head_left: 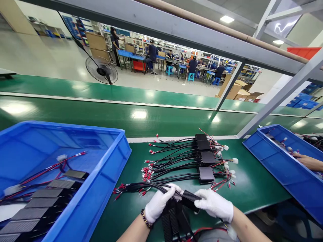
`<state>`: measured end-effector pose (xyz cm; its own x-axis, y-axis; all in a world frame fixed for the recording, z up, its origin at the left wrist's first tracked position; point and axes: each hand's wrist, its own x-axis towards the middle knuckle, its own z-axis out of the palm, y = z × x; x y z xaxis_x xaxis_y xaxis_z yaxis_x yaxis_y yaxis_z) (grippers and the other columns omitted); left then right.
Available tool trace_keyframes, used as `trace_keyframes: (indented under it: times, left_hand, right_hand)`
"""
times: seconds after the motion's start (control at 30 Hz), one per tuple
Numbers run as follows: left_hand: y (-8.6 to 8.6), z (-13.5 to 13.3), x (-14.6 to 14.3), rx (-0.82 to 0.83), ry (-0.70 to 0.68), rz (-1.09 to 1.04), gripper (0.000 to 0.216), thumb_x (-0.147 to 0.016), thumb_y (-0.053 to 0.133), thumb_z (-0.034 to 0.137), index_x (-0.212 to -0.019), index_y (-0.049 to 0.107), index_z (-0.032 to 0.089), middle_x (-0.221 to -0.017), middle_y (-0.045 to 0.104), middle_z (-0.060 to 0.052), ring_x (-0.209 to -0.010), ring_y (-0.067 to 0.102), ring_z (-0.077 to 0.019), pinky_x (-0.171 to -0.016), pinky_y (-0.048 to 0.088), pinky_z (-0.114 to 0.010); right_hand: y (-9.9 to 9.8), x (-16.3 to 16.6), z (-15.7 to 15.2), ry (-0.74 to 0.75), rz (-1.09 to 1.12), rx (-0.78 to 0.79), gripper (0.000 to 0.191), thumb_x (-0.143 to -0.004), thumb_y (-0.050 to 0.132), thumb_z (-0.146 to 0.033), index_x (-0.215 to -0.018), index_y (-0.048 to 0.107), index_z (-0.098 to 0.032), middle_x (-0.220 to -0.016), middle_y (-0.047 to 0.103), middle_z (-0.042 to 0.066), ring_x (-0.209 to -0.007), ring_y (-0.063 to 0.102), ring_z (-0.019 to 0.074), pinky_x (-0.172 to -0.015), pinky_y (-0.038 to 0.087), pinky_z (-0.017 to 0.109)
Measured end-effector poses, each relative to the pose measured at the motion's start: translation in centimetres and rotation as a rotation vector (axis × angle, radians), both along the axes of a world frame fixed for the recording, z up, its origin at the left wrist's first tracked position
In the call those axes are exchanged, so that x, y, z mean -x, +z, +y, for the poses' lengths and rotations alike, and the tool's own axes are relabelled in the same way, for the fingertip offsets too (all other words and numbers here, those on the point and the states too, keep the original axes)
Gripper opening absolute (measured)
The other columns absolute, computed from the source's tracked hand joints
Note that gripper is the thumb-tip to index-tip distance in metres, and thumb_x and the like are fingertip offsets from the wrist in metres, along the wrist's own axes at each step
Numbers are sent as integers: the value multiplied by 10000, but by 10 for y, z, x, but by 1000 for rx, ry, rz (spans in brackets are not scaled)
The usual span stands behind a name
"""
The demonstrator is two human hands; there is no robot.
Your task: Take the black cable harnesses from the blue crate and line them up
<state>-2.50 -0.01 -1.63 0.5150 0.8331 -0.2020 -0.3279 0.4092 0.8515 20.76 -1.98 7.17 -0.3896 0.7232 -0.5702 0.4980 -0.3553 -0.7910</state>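
- Holding a black finned module (pixel 191 199) between both white-gloved hands, the person has it low over the near edge of the desk (pixel 252 188).
- The left hand (pixel 159 202) has its grip closed, with the fingers curled round the lead bundle (pixel 141 187) where it leaves the module's left end.
- The right hand (pixel 215 204) has its grip clamped on the module's right end; how the fingers sit underneath is hidden.
- The module lies directly between the two hands, its long axis running left to right. The right hand is nearer its body and the left is nearer the wires, which trail off to the left.
- Just beyond the hands and apart from the held piece, a row of laid-out modules (pixel 205 158) runs away from the person. Their black leads fan left and their white plugs point right.
- More finned modules (pixel 169 222) hang below the hands.
- A left blue bin (pixel 106 181) just beside the left hand holds further modules with red and black wires.
- A co-worker's hand (pixel 309 162) rests in a right blue bin (pixel 277 164), well apart.
- The desk top is glossy green, with a green conveyor belt (pixel 151 117) behind it.
- Farther off are an open factory floor, a standing fan (pixel 101 70) and seated workers (pixel 176 62).
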Motion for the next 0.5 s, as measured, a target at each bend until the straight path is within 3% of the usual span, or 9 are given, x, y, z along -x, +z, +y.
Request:
trace_keyframes:
  times: [0.17, 0.3, 0.43, 0.5]
  left_hand:
    - [1, 1, -1, 85, 23, -72, 428, -790, 689, 538, -939, 693, 136, -811, 738, -95, -781, 696, -225, -784, 532, -359]
    - [1, 1, -2, 100, 49, -62, 453, -760, 718, 546, -940, 696, 131, -821, 743, -104, -765, 696, -218, -773, 538, -354]
    - [-4, 1, -1, 82, 36, -53, 422, -796, 687, 530, -952, 688, 139, -846, 742, -100, -783, 698, -219, -781, 533, -353]
    - [-7, 0, 0, 78, 19, -62, 389, -827, 661, 508, -972, 679, 147, -884, 744, -103, -816, 704, -228, -805, 527, -362]
  right_hand:
    - [-8, -5, 4, -87, 45, 55, 736, -897, 221, -740, -617, 610, -182, -566, 638, 46, -328, 232, 67, -376, 148, 242]
    - [-10, -7, 7, -135, 53, 100, 773, -901, 217, -740, -541, 614, -184, -494, 610, 34, -305, 201, 69, -355, 152, 241]
    - [-1, -9, 9, -7, 42, -9, 782, -921, 229, -723, -618, 703, -181, -331, 371, -44, -313, 222, 82, -405, 176, 240]
    - [1, -11, 9, 27, 34, -34, 782, -923, 238, -722, -647, 718, -170, -314, 322, -60, -308, 229, 82, -417, 181, 240]
